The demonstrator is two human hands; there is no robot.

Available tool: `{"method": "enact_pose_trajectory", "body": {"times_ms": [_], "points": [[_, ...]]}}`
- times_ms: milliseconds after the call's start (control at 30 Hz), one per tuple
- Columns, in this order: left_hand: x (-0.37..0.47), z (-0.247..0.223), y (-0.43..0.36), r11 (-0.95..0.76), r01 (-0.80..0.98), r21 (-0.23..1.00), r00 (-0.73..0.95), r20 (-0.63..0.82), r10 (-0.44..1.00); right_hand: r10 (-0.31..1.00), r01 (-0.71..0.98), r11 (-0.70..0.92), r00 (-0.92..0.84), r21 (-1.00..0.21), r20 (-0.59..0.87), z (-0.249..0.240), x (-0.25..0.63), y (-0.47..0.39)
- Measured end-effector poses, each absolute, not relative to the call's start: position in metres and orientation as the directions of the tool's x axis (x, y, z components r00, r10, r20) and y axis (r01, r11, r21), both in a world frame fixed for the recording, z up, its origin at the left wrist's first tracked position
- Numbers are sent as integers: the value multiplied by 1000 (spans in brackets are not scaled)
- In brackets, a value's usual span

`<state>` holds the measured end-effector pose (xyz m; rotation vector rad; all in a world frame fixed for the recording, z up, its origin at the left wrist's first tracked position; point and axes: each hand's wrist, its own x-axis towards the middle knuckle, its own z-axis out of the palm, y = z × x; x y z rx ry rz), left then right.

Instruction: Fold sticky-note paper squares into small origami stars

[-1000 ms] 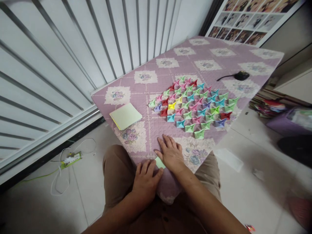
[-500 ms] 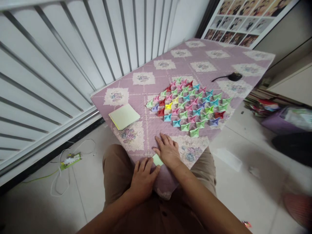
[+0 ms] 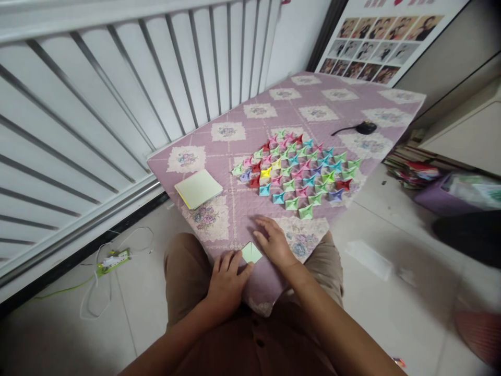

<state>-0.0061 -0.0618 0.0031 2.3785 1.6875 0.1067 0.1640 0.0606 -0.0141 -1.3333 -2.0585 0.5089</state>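
A small pale green folded paper square (image 3: 251, 253) lies near the close corner of the cloth-covered table, one corner toward me and a crease line showing on it. My left hand (image 3: 228, 279) rests flat at its left side, fingers apart, with the thumb and a fingertip touching its edges. Just right of the paper, my right hand (image 3: 275, 243) hovers or rests with fingers extended and holds nothing. Beyond both hands stand rows of small folded paper pieces (image 3: 288, 185) in green, pink, blue, red, yellow and purple. To the left sits a stack of pale square paper sheets (image 3: 199, 188).
The purple floral tablecloth (image 3: 242, 201) covers the table. Toward its far right lies a black object with a cord-like tail (image 3: 366, 127). A white slatted railing (image 3: 152, 78) runs along the left. On the floor are a power strip (image 3: 113, 260) and a purple bin (image 3: 436, 194).
My right hand has lifted off the paper and shifted slightly right, so more of the square shows. My left hand stays at its edge. The camera view has shifted slightly.
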Motion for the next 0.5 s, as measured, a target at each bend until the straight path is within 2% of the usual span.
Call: {"method": "enact_pose_trajectory", "body": {"times_ms": [67, 167, 333, 500], "points": [[-6, 3, -62, -318, 924, 212, 338, -66, 939, 886, 547, 459, -341, -700, 315, -10, 171, 50], [-6, 4, -62, -323, 923, 209, 342, -62, 938, 822, 492, 521, -508, -697, 257, -6, 178, 30], [-11, 3, -55, -335, 912, 236, 353, -39, 935, 799, 547, 560, -556, -622, 230, -10, 182, 11], [-19, 1, -33, -300, 886, 355, 332, -32, 943, 806, 578, 542, -562, -610, 184, -13, 182, 12]]}}
